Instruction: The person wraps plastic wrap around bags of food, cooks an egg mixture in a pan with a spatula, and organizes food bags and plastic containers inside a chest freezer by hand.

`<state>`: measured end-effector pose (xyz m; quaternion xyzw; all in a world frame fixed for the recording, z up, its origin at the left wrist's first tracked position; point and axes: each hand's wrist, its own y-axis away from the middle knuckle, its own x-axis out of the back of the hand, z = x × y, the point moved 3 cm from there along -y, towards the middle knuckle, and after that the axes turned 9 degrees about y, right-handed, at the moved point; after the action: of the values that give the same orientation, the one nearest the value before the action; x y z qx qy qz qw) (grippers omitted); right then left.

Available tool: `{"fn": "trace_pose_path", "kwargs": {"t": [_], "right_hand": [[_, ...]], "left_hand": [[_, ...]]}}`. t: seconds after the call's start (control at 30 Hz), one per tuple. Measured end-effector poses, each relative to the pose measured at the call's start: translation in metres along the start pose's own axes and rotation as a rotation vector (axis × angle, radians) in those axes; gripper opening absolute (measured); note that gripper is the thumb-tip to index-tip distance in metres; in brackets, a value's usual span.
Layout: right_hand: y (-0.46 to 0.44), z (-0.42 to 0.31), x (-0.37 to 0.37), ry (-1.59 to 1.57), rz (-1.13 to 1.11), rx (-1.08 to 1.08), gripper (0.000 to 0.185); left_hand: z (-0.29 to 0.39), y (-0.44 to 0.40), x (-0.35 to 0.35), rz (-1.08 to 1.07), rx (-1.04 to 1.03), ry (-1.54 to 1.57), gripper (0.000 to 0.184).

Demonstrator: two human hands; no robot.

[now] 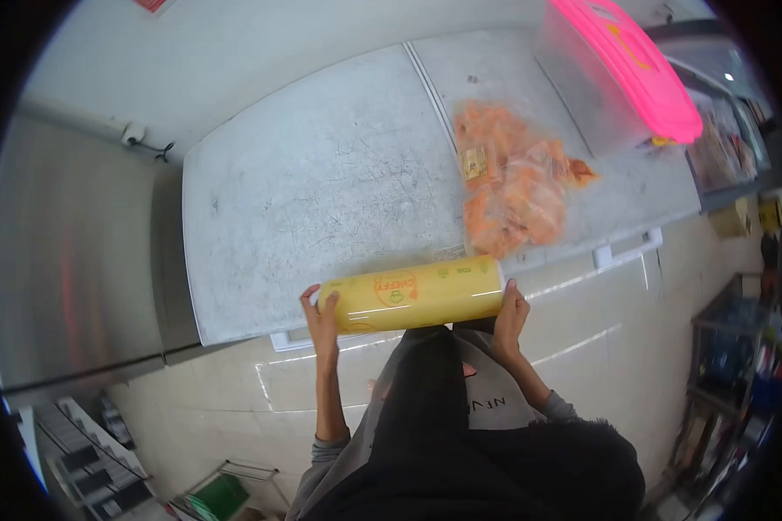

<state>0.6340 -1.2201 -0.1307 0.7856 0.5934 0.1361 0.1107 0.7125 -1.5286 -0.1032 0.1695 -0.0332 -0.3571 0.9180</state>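
Note:
A large yellow roll of cling film [426, 297] with an orange printed logo lies level across my front, at the near edge of the white freezer top. My left hand [323, 318] is closed round its left end, thumb on the film. At the other end my right hand [511, 319] grips the roll's edge, with some fingers hidden behind it. Just beyond the right half of the roll, plastic bags of orange food pieces [517, 187] rest on the freezer top [313, 174]. One bag carries a small label.
A clear plastic box with a pink lid [639, 65] stands at the back right. Beside it is a glass-topped display case [721, 130]. A steel cabinet [69, 252] stands on the left, and a loaded shelf rack [725, 356] at the lower right.

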Motion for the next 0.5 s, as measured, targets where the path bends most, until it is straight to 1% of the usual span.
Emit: {"fn": "trace_pose_path", "kwargs": {"t": [0.03, 0.07, 0.13, 0.17, 0.2, 0.27, 0.3, 0.33, 0.37, 0.4, 0.47, 0.5], "right_hand": [[0.003, 0.003, -0.002, 0.072, 0.036, 0.02, 0.044], [0.007, -0.001, -0.004, 0.085, 0.054, -0.01, 0.044], [0.01, -0.012, 0.003, 0.272, 0.048, 0.071, 0.044], [0.005, -0.002, 0.01, 0.328, 0.023, 0.05, 0.041], [0.0, 0.008, 0.016, 0.382, -0.009, 0.031, 0.04], [-0.001, -0.012, 0.018, 0.635, 0.033, 0.154, 0.026], [0.003, -0.022, 0.014, 0.645, 0.021, 0.14, 0.026], [0.006, -0.042, 0.009, 0.735, 0.103, 0.348, 0.023], [0.01, -0.058, 0.004, 0.816, 0.188, 0.56, 0.029], [0.009, -0.064, 0.001, 0.819, 0.188, 0.556, 0.029], [0.012, -0.073, -0.012, 1.051, -0.115, 0.765, 0.039], [0.017, -0.075, -0.022, 1.068, -0.216, 0.773, 0.041]], "left_hand": [[-0.002, -0.004, -0.003, -0.056, -0.022, -0.114, 0.042], [-0.002, -0.004, -0.004, -0.105, -0.037, -0.224, 0.043], [0.004, -0.005, -0.008, -0.21, 0.006, -0.182, 0.048], [0.006, -0.007, -0.011, -0.255, 0.038, -0.166, 0.049], [0.006, -0.008, -0.01, -0.237, 0.079, -0.17, 0.049], [0.012, -0.01, -0.008, -0.409, -0.164, -0.348, 0.051], [0.009, -0.008, 0.0, -0.4, -0.146, -0.354, 0.051], [0.008, -0.008, 0.005, -0.43, -0.174, -0.501, 0.057], [0.008, -0.008, 0.007, -0.464, -0.206, -0.648, 0.064], [0.01, -0.006, 0.008, -0.466, -0.201, -0.649, 0.064], [0.019, 0.007, 0.007, -0.397, -0.216, -1.011, 0.067], [0.017, 0.012, 0.008, -0.399, -0.215, -1.007, 0.067]]}}
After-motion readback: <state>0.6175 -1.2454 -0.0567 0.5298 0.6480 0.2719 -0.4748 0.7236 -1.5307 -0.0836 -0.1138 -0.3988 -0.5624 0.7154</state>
